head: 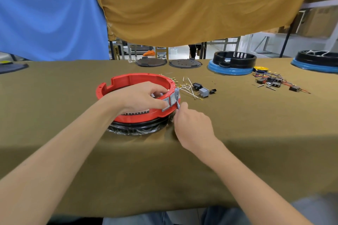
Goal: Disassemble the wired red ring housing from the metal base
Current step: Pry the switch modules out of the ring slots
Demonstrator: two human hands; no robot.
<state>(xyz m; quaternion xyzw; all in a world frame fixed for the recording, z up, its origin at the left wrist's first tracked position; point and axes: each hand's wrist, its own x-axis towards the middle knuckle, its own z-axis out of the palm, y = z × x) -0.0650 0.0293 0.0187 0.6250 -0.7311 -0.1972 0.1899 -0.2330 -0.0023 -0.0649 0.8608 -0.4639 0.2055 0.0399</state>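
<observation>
While the red ring sits flat on the olive cloth-covered table, opening upward, it rests on a black round base wrapped in crinkled clear plastic. The ring is smooth moulded plastic, notched along its far rim, with square grey switches set in its right outer wall. The left hand curls over the near rim, fingers hooked inside and thumb pressed on the outer wall beside the switches. The right hand pinches a thin grey piece at the ring's right edge between thumb and forefinger. Just right of the ring lie loose pale wires and small blocky plugs. Farther back stand two flat dark round lids and a black ring on a blue base.
</observation>
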